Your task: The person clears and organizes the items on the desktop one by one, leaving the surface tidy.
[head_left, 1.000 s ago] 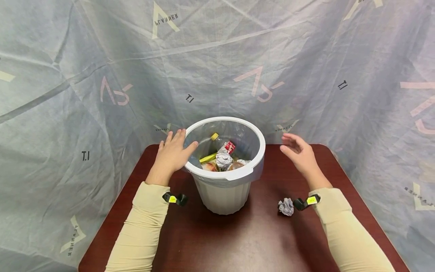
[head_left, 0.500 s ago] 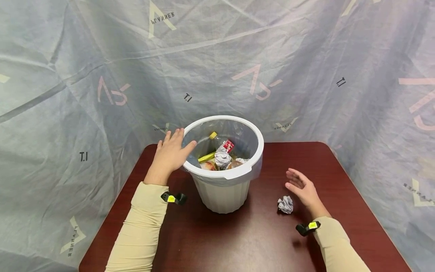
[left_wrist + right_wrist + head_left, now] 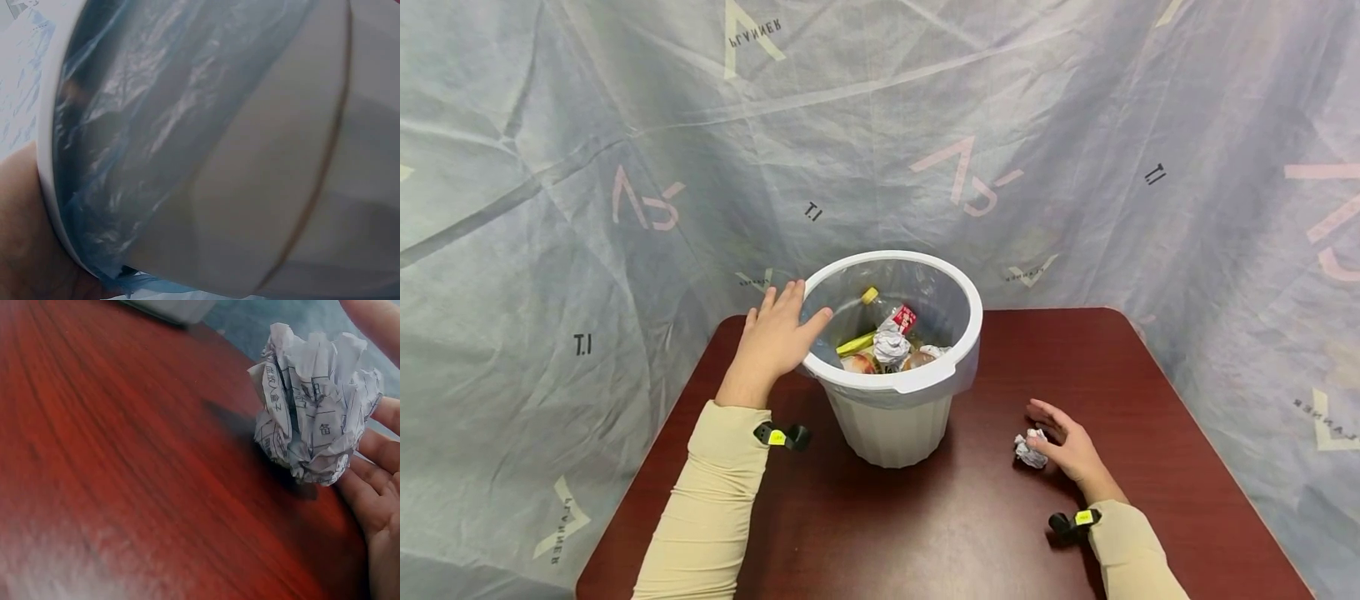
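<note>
1. Head view: our left hand [image 3: 772, 342] rests flat against the rim of the white bin [image 3: 958, 283]. The fingers are straight and the thumb hooks just over the edge, so it steadies the bin and grips nothing.
2. Inside the bin, just past our left thumb, we see trash already in: a bottle with a yellow cap [image 3: 870, 295], a red wrapper [image 3: 906, 318] and a paper ball [image 3: 892, 345]. So we think much of the tidying is done.
3. One crumpled paper ball [image 3: 1028, 448] lies on the brown table [image 3: 1120, 367], well away from the bin.
4. Our right hand [image 3: 1063, 443] is down by this ball. The fingertips [image 3: 387, 412] touch its far side and the palm sits open behind it.
5. In the right wrist view the fingers are loose and spread. They are not closed around the ball yet, and it sits on the table.
6. What is left, we think: close our fingers, lift the ball, and drop it in the bin beside our left hand.
</note>
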### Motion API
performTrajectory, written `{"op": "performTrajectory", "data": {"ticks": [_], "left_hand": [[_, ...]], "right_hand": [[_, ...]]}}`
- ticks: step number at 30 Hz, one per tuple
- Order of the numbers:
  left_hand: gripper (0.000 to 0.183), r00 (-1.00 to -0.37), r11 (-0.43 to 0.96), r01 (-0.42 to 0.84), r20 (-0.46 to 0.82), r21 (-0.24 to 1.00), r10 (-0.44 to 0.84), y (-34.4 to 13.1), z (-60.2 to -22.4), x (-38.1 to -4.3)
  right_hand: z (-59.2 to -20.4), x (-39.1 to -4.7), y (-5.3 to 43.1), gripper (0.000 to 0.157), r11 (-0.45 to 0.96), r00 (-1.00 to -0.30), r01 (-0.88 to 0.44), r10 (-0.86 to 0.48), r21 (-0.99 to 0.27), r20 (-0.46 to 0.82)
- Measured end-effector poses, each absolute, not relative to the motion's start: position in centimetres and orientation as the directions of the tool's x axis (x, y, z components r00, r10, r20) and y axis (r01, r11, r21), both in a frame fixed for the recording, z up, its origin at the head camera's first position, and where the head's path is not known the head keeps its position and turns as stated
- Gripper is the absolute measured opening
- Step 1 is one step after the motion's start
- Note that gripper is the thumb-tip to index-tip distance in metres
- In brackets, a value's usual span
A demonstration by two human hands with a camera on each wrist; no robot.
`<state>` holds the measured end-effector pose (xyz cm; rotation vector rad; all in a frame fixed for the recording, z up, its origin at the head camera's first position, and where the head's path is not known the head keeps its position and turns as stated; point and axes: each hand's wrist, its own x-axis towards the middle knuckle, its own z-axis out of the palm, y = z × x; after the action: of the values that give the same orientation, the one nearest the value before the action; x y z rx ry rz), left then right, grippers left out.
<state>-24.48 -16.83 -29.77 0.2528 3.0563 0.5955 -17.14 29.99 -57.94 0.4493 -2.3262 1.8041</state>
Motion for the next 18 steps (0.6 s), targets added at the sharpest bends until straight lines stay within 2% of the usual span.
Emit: {"op": "performTrajectory", "data": {"ticks": [3,7,9,13,15,18], "left_hand": [[0.088,-0.987,0.913,0.154,0.014,0.378,0.161,-16.8,-29.8,-24.5],[0.088,-0.987,0.913,0.154,0.012,0.378,0.162,-16.9,-29.8,-24.5],[0.087,-0.987,0.913,0.155,0.013,0.378,0.162,-16.9,-29.8,-24.5],[0.087,-0.987,0.912,0.157,0.019,0.379,0.162,-16.9,-29.9,-24.6],[0.087,-0.986,0.911,0.158,0.021,0.381,0.163,-16.9,-29.9,-24.6],[0.087,-0.986,0.91,0.16,0.02,0.382,0.164,-16.9,-30.0,-24.7]], "right_hand": [[-57.9,-16.8,30.0,0.073,0.264,-0.931,-0.358,-0.169,-0.896,0.323],[-57.3,-16.0,29.4,0.08,0.385,-0.935,-0.352,-0.188,-0.853,0.301],[-57.5,-15.9,29.3,0.075,0.47,-0.936,-0.352,-0.184,-0.809,0.301],[-58.5,-16.3,29.4,0.055,0.577,-0.933,-0.349,-0.145,-0.738,0.328],[-58.4,-16.4,29.4,0.048,0.576,-0.941,-0.325,-0.119,-0.75,0.316],[-57.9,-16.4,29.3,0.047,0.533,-0.967,-0.245,-0.072,-0.81,0.245]]}}
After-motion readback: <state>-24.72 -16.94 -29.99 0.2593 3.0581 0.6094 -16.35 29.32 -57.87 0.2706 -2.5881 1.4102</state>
